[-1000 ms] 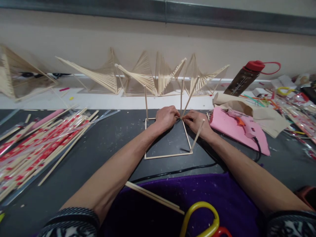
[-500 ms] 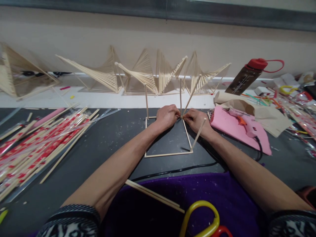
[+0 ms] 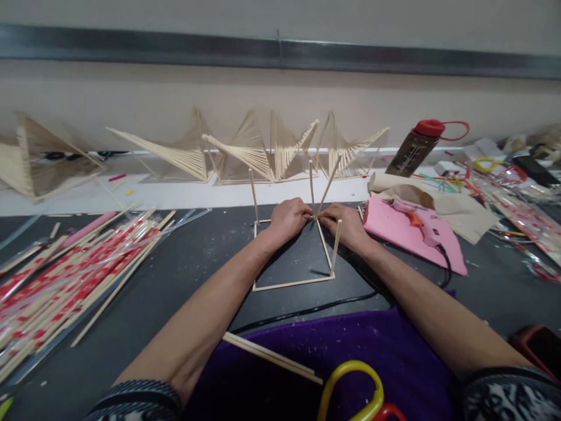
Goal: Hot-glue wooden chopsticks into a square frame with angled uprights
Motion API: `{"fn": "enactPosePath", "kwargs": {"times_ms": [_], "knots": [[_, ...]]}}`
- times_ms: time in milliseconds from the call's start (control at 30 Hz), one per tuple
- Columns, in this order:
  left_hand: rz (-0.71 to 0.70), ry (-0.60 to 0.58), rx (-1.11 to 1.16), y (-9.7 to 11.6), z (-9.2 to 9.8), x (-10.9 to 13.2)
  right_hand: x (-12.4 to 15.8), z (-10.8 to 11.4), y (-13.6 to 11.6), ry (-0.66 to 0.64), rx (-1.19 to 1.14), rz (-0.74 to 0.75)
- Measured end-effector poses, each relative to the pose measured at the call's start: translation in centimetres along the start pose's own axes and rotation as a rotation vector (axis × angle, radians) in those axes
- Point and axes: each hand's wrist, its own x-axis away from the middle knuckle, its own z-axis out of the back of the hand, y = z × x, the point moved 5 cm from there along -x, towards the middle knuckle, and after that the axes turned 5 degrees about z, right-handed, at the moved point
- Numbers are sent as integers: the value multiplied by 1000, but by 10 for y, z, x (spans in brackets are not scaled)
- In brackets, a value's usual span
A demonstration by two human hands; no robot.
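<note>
A square frame of thin wooden sticks lies flat on the dark tabletop, with several sticks rising from its corners. At its far right corner, my left hand is closed, fingertips pinched at the joint. Facing it from the other side, my right hand pinches at the same corner. An upright stick and a slanted stick rise between the two hands. The fingertips hide the exact contact at the joint. Another stick stands at the near right corner.
Finished stick structures line the wall. Wrapped stick bundles lie left. To the right are a pink glue gun on pink foam and a bottle. Yellow-handled scissors and loose sticks lie on purple cloth in front.
The view has tilted up a little, so most of the scene sits lower and farther left. Both hands stay pinched at the same corner of the frame.
</note>
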Motion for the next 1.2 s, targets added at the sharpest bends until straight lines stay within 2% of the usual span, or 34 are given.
{"fn": "enactPosePath", "kwargs": {"times_ms": [300,600,800,1200], "knots": [[8,-4,-147,2,6,3,7,6,-6,-99,186,-124],[19,-11,-136,6,6,5,-5,4,-9,-151,155,-149],[36,-59,-156,5,9,4,-9,0,-8,-126,174,-174],[0,-44,-259,15,10,8,-8,0,-14,-117,178,-174]]}}
